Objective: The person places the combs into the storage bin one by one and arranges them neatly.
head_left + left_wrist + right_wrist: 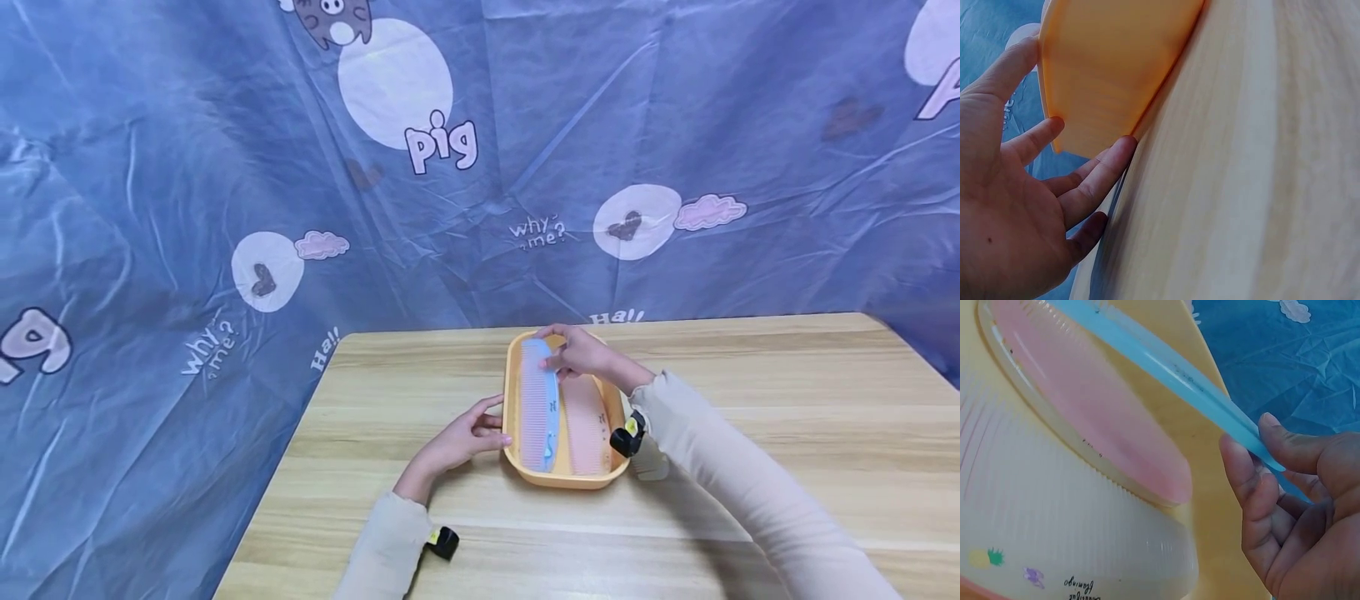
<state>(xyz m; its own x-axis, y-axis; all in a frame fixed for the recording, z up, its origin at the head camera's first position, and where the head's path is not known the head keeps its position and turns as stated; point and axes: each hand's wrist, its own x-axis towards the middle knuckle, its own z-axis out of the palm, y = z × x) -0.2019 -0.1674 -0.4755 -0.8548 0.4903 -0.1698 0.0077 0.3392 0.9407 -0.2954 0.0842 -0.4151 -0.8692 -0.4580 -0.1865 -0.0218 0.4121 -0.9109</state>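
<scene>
A yellow-orange tray [570,481] on the table holds several combs. My right hand [582,352] pinches the far end of a blue comb [552,417] between thumb and fingers, over the tray's left side. The right wrist view shows this blue comb [1191,394] tilted, its tip between the thumb and fingertips. A pale pink comb [588,425] with small printed lettering lies at the tray's right side. A deeper pink comb [1091,400] also shows in the right wrist view. My left hand [461,437], fingers spread, touches the tray's left outer side.
The wood-grain table [750,383] extends around the tray. A blue printed curtain [525,167] hangs behind the table and along its left side. A pale object [651,465] shows beside the tray, partly hidden by the right wrist.
</scene>
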